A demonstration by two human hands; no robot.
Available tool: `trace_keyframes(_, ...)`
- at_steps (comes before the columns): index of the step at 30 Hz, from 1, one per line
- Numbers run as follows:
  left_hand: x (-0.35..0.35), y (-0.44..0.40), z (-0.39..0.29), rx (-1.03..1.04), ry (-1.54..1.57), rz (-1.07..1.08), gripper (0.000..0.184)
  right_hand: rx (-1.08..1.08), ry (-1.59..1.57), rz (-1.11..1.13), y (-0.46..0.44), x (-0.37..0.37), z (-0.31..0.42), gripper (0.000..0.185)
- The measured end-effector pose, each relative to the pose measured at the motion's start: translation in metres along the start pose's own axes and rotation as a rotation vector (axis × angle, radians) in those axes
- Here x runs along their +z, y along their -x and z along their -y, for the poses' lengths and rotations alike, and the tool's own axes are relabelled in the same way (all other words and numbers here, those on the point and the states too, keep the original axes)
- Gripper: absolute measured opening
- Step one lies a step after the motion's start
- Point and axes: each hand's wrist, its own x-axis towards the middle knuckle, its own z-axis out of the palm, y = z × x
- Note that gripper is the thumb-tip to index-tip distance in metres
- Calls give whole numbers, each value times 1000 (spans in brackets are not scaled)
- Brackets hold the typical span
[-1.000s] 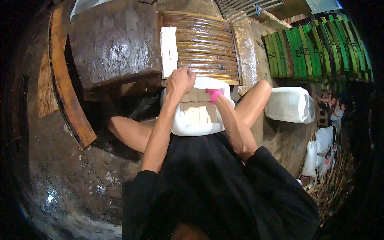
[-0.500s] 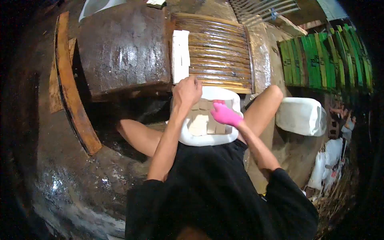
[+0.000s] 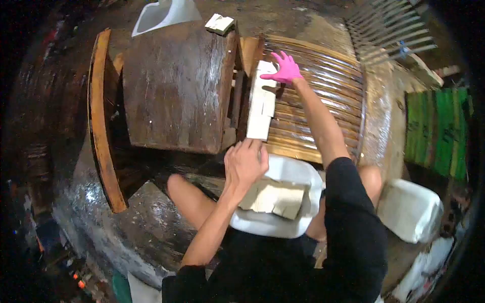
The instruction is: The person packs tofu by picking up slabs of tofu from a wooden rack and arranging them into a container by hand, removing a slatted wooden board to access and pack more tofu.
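A row of pale cream blocks (image 3: 262,103) lies lengthwise along the left edge of a wet slatted rack (image 3: 308,108). My left hand (image 3: 246,162), bare, is at the near end of this row with its fingers curled; what they hold, if anything, is hidden. Over the far end reaches my right hand (image 3: 286,69) in a pink glove, thumb and fingers spread, the thumb across the top of the blocks. Between my legs sits a white plastic tub (image 3: 275,230) cut open at the top, with more pale blocks (image 3: 275,198) inside.
Left of the rack stands a dark wet wooden block (image 3: 174,91), with a small pale stack (image 3: 219,23) on its far corner. A curved plank (image 3: 103,131) leans farther left. Green slats (image 3: 437,131) and a white container (image 3: 409,209) are on the right.
My right hand has left the tub and reached forward to the far end of the row, its fingers now spread. My left hand stays at the near end. The view has shifted.
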Motion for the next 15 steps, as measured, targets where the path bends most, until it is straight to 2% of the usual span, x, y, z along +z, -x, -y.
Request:
trace_keyframes(1, 1, 4, -1, -12, -8, -4, 10, -31, -17, -38, -15, 15, 4, 120)
trace_keyframes(3, 4, 2, 1, -4, -33, -8, 8, -183, -277, 36, -41, 44, 14, 114)
trace_keyframes(4, 5, 1, -2, 3, -19, -65, 8, -192, -131, 43, -32, 52, 23, 104)
trace_keyframes(5, 7, -3, -2, 11, -48, -60, 7, -291, -42, -1, -10, 45, 32, 85)
trace_keyframes(7, 6, -7, -6, 30, -61, -39, 7, -351, -9, -154, 6, 64, 21, 70)
trace_keyframes(13, 5, -7, -13, -86, -31, 21, 7, -317, 105, -114, 36, 41, -62, 66)
trace_keyframes(15, 4, -9, -19, -63, -31, 30, 8, -200, 59, -114, 71, 22, -105, 64)
